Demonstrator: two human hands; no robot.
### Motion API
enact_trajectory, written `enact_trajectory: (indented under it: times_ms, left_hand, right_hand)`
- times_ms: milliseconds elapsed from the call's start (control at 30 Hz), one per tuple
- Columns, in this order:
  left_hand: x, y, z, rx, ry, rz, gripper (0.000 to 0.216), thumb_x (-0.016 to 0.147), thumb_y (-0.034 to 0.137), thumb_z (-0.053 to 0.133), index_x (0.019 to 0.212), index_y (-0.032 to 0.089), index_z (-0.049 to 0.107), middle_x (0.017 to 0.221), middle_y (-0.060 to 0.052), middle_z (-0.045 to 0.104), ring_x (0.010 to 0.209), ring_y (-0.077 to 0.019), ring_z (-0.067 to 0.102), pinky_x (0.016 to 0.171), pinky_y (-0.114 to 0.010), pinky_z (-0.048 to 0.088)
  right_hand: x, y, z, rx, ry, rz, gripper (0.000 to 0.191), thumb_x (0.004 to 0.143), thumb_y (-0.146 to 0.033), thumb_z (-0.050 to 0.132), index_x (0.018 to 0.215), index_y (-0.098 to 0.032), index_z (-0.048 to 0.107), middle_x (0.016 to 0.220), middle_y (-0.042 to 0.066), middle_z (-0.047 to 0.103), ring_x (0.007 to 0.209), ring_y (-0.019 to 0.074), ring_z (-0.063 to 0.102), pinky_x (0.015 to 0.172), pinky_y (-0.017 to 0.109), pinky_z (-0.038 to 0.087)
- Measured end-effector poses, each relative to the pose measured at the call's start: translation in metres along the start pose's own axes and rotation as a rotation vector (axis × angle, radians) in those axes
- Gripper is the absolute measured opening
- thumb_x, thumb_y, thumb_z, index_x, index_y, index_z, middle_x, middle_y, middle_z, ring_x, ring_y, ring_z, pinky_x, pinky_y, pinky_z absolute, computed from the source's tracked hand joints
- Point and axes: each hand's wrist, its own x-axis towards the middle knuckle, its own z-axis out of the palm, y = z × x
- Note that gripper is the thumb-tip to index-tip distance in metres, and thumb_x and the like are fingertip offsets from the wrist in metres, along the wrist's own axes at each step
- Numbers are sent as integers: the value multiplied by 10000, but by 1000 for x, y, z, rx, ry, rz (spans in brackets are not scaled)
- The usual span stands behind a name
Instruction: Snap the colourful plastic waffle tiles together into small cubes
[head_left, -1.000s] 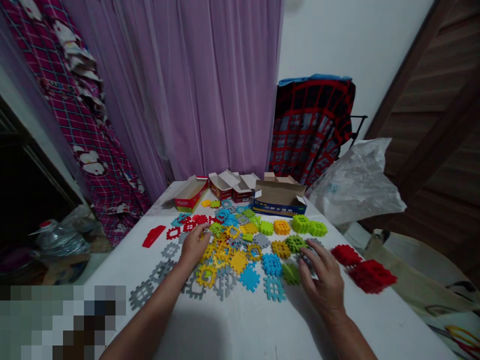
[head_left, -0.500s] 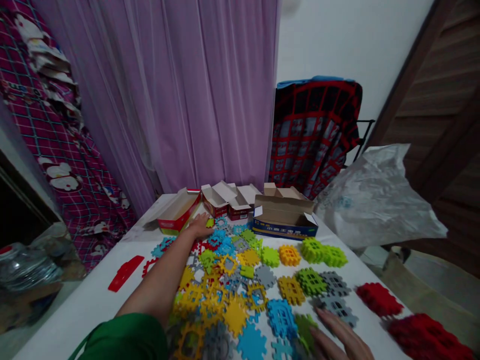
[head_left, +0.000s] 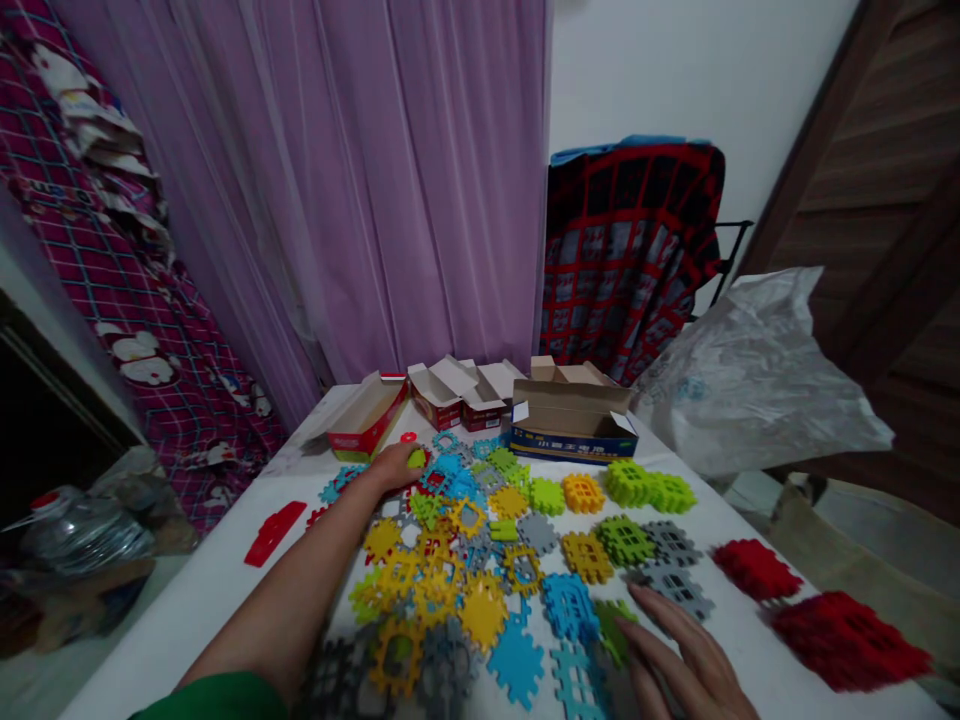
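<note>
My left hand (head_left: 394, 468) reaches over the far left of the pile, its fingers curled and partly hidden. It is closed at a small yellow-green plastic building piece (head_left: 417, 458). Just beyond lies a small red piece (head_left: 408, 437). My right hand (head_left: 686, 655) rests at the near right, fingers apart. Its fingertips are by a green gear-edged piece (head_left: 615, 632) and the stacked grey pieces (head_left: 671, 590). Between my hands spread loose yellow pieces (head_left: 484, 612), blue pieces (head_left: 517, 660) and others in grey and green.
Open cardboard boxes line the back: a red one (head_left: 367, 440), two dark red ones and a blue one (head_left: 574, 455). Red stacks (head_left: 851, 640) stand at the right edge. A red flat piece (head_left: 274, 533) lies left. A clear plastic bag (head_left: 757, 380) hangs beyond the right side.
My left hand has drawn back slightly toward me, its fingers more curled, and the yellow-green piece has come with it. A small red piece now shows behind it. My right hand has hardly moved.
</note>
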Motion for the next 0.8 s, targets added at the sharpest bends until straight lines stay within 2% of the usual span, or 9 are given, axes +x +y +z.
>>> enact_trajectory:
  times_ms: [200,300,367,400,467,500,567,667,800]
  left_hand:
    - [-44,1,-19,-278,112,-58,555,709,319,699,1248,211,618,1236,-82,686,1169,-262,618,1027,-347,450]
    - [-68,12,-23,-435,159,-58,528,732,294,677,1248,212,603,1245,-84,675,1176,-243,618,1018,-346,472]
    - [-87,22,-19,-573,165,-57,458,784,295,634,1233,209,597,1246,-94,669,1130,-224,650,953,-331,523]
    - [-97,28,-15,-674,150,-56,411,824,307,596,1224,214,588,1229,-92,673,1067,-206,681,890,-319,558]
    - [-118,39,-5,-1253,71,-125,284,817,282,645,1083,188,613,1150,-105,691,1004,-213,707,852,-334,583]
    - [-127,44,1,-1436,54,-168,216,810,254,667,1002,173,611,1099,-101,701,976,-210,716,838,-326,590]
    - [-144,54,12,-1653,44,-260,140,810,202,681,905,158,588,1028,-90,711,940,-207,728,801,-308,604]
    - [-161,63,25,-1675,40,-317,152,831,220,692,930,150,600,1019,-91,720,929,-199,732,744,-266,612]
    - [-172,69,31,-1520,13,-333,297,769,278,781,1011,186,636,1076,-67,714,926,-164,716,767,-254,601]
  right_hand:
    - [5,0,6,-11,79,-5,249,969,-310,463,1104,-215,649,1207,120,649,1069,247,637,823,359,540]
    - [8,-1,9,-7,92,-11,255,976,-330,458,1087,-209,653,1187,117,658,1047,237,644,816,350,542]
    - [9,-2,11,6,103,-12,256,975,-339,464,1076,-205,657,1184,117,660,1044,238,645,818,355,543]
    - [8,-3,11,14,106,-10,256,975,-341,467,1075,-205,658,1185,117,661,1046,241,644,822,359,544]
    - [7,-4,13,31,116,2,255,976,-349,469,1073,-211,660,1185,115,663,1051,245,643,830,370,546]
    - [6,-5,14,41,119,13,259,978,-358,466,1074,-216,659,1186,113,664,1054,246,643,833,375,547]
    - [5,-6,15,63,122,35,275,983,-386,455,1074,-225,659,1186,111,667,1055,249,644,838,386,551]
    - [3,-7,17,90,125,64,281,980,-400,455,1060,-230,664,1176,110,674,1046,256,648,840,403,555]
    - [5,-8,17,104,134,81,241,965,-349,476,1029,-226,672,1152,107,680,1018,256,657,822,411,563]
